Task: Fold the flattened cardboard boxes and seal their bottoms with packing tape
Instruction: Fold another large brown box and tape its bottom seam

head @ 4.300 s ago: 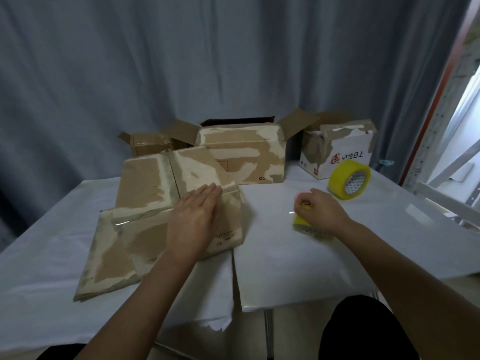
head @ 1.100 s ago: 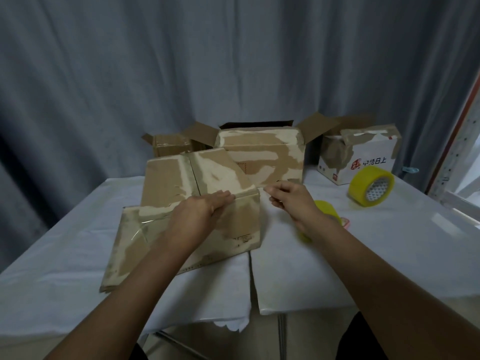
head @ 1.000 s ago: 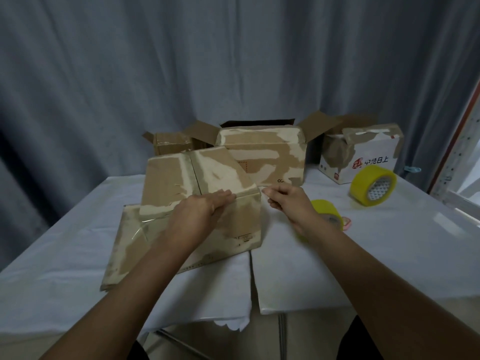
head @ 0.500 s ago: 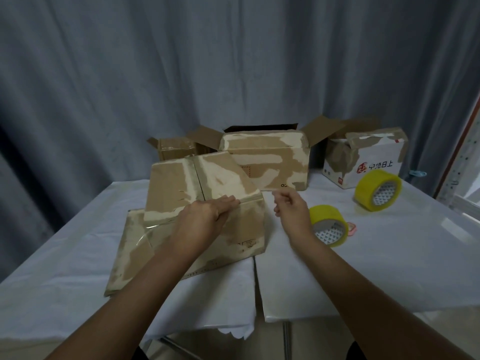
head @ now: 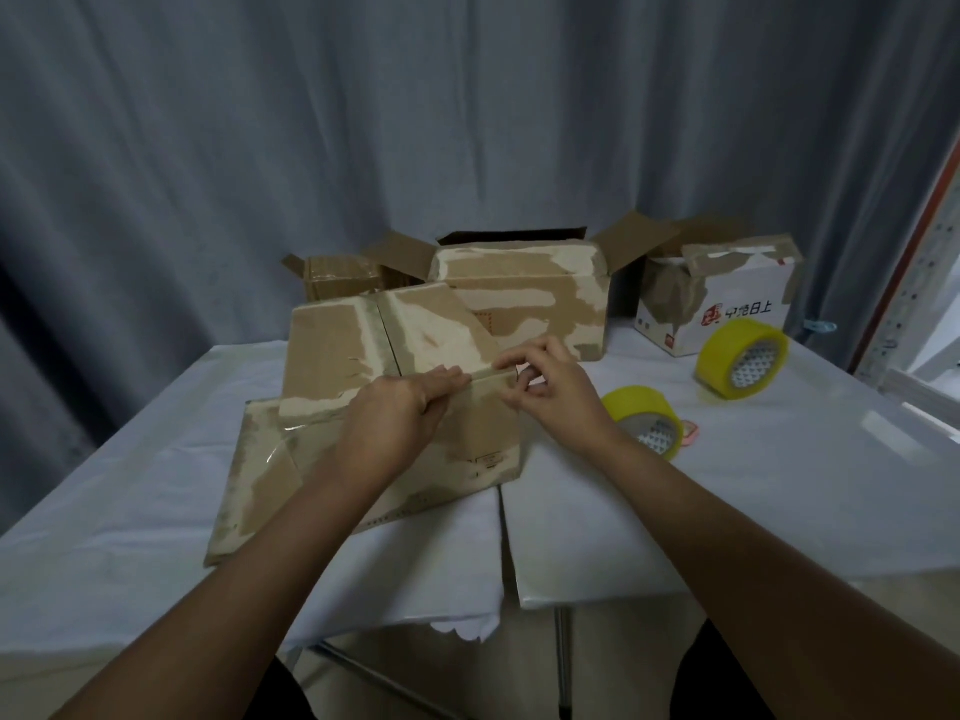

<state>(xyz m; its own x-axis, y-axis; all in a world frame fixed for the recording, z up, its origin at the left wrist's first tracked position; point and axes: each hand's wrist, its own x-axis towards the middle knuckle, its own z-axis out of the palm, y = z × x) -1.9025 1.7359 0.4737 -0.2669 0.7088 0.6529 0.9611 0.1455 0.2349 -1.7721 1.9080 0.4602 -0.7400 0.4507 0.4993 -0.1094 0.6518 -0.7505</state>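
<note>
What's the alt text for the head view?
Both hands, left and right, grip the top edge of a folded cardboard box on a white table. Two yellow tape rolls lie to the right, three open boxes stand behind, and a grey curtain hangs beyond.

tape roll (head: 644, 423) right of flattened box (head: 363, 407)
</note>
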